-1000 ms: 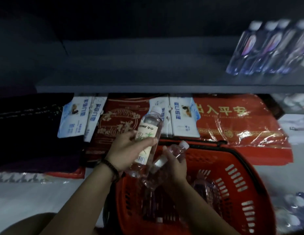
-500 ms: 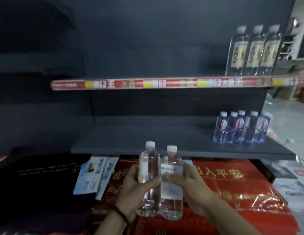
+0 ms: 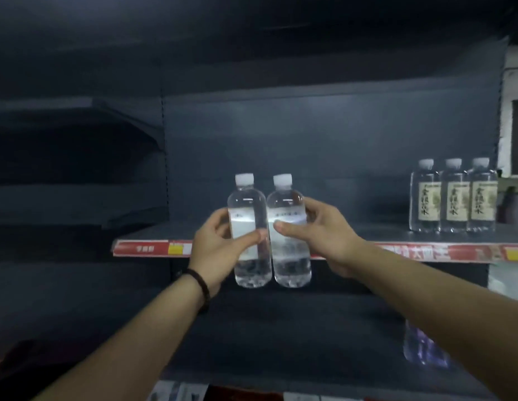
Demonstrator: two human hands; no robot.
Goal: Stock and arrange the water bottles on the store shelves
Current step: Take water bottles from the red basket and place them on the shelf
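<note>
I hold two clear water bottles with white caps upright, side by side and touching, in front of the upper shelf's edge. My left hand (image 3: 220, 250) grips the left bottle (image 3: 247, 227) around its white label. My right hand (image 3: 318, 233) grips the right bottle (image 3: 289, 230) the same way. The upper shelf (image 3: 165, 233) is dark, with a red price strip along its front. Three bottles with beige labels (image 3: 453, 198) stand in a row at the shelf's right end.
A lower dark shelf (image 3: 280, 342) holds bluish-labelled bottles (image 3: 422, 348) at the right, partly hidden by my right forearm. Another dark shelf unit (image 3: 78, 157) stands at the left. A pale wall (image 3: 515, 111) shows at the far right.
Both hands have raised the two bottles from near the lower shelf up to the level of the upper shelf's front edge. The view has tilted upward and the red basket is gone from view.
</note>
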